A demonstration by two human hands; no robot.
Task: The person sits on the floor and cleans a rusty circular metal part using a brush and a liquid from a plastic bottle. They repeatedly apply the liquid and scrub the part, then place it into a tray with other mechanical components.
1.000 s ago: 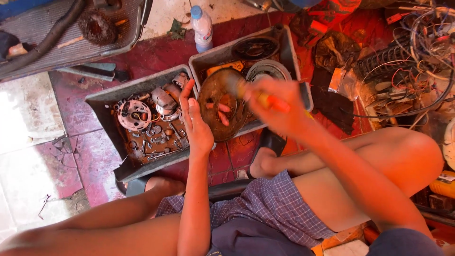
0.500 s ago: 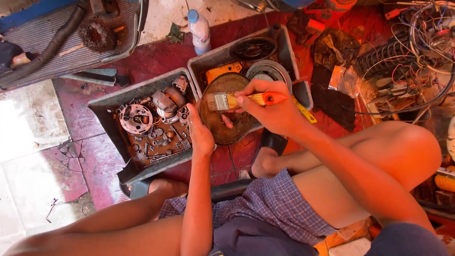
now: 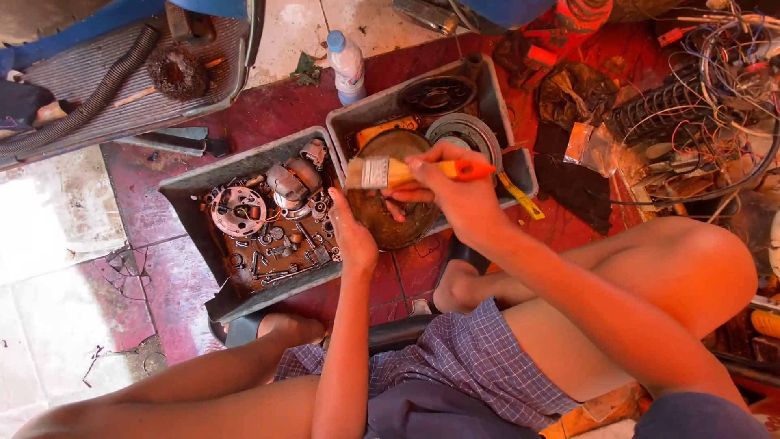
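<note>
My right hand (image 3: 459, 195) grips a paintbrush (image 3: 406, 171) with an orange handle, held level with its bristles pointing left. Under the brush is a round, rusty metal disc part (image 3: 390, 215) tilted up over a grey tray (image 3: 496, 106). My left hand (image 3: 353, 236) steadies the disc at its left edge, fingers hooked round it. My bare legs frame both trays.
A second grey tray (image 3: 191, 211) on the left holds a stator plate (image 3: 238, 210), bolts and several small metal parts. A plastic bottle (image 3: 347, 65) stands behind. Tangled wires (image 3: 715, 89) and rags lie at the right; a ribbed hose (image 3: 89, 102) lies at the far left.
My right hand has turned the brush level and shifted it left across the disc. The left hand has slid down the disc's left edge.
</note>
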